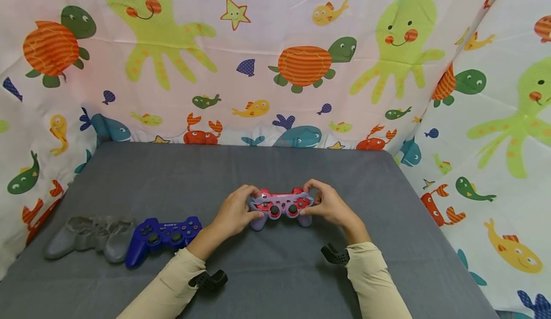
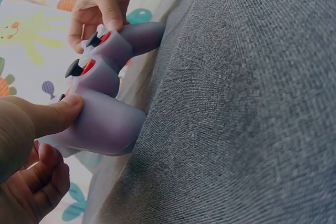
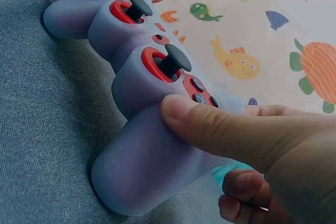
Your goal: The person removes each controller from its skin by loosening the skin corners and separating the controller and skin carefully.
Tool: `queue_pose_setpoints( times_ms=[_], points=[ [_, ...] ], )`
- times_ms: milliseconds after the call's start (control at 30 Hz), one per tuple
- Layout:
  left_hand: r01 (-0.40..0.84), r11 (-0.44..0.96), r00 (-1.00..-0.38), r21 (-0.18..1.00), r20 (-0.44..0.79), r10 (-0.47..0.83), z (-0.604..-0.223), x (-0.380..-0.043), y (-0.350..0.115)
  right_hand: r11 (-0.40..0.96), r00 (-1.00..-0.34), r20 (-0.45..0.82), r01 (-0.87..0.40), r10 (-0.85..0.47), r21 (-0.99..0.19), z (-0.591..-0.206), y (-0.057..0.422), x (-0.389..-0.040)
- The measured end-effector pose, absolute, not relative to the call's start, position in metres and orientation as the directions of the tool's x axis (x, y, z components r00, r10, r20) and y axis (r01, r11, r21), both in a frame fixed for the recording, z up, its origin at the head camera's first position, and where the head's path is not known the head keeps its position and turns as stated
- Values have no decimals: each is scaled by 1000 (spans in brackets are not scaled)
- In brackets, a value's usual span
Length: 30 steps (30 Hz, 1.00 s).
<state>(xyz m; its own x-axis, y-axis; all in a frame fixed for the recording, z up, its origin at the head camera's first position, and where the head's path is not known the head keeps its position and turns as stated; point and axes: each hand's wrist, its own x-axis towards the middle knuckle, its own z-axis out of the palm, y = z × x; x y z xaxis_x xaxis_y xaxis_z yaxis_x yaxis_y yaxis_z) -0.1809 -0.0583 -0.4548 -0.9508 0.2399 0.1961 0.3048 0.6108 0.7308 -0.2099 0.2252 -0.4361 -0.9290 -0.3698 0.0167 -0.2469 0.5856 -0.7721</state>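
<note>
A red game controller (image 1: 281, 198) stands tilted up on its handles on the grey cloth, partly covered by a translucent lilac silicone sleeve (image 3: 152, 156). The sleeve wraps both handles and rings the black thumbsticks (image 3: 176, 61); in the head view, red still shows along the controller's top edge. My left hand (image 1: 234, 211) pinches the sleeve and controller at the left end, thumb on the front. At the right end my right hand (image 1: 329, 204) does the same, its thumb (image 3: 181, 108) pressing beside the buttons and its other fingers behind.
To the left lies a blue Sony controller (image 1: 161, 235), close to my left forearm. Beside it, farther left, is an empty grey silicone sleeve (image 1: 92, 237). A grey cloth (image 1: 275, 280) covers the table, and a sea-animal curtain (image 1: 275, 32) hangs behind and at both sides.
</note>
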Motion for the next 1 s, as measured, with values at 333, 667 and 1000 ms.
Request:
queue_pose_setpoints(
  times_ms=[333, 667, 1000],
  points=[
    [299, 626, -953, 720, 194, 232, -457, -180, -61, 645, -944, 27, -245, -328, -724, -433, 221, -208],
    [285, 627, -958, 725, 185, 221, -457, -180, -60, 634, -941, -4, -225, -339, -740, -434, 220, -206],
    [288, 642, -957, 710, 184, 225, -454, -180, -59, 647, -951, 14, -221, -309, -730, -431, 222, -206]
  ],
)
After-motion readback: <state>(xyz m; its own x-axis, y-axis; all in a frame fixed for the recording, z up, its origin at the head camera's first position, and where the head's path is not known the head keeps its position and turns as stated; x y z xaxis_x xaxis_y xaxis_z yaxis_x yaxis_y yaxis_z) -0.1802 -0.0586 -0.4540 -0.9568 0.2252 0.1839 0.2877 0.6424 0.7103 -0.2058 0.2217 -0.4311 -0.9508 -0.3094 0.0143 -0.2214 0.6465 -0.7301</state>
